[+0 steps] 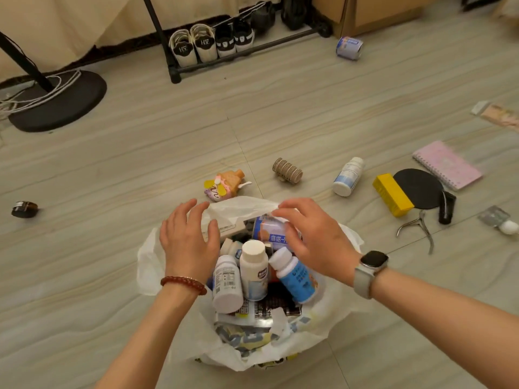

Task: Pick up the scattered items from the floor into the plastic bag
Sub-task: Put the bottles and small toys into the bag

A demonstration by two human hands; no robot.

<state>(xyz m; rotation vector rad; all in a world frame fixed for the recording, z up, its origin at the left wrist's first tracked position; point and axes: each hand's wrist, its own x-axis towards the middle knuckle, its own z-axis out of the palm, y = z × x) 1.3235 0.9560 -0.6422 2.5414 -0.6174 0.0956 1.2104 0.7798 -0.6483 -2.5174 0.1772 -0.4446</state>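
Plastic bag (331, 321) open on the floor (112, 220), both hands over its mouth.

Left hand (188, 240) hovers spread above the near-left rim, holding nothing. Right hand (311, 237) reaches over the far rim, fingers loosely bent; fingertip contact with the plastic cannot be confirmed. Bottles (252, 270) fill the bag; a white bottle (348, 176) and yellow box (392, 194) lie apart, right.

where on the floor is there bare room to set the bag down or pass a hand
Free: the wide floor between the fan base, shoe rack and brown jar; also the stretch from the rack down to the hair roller. Crowded: the right, where bottle, yellow box, black disc, notebook and nippers lie close together.
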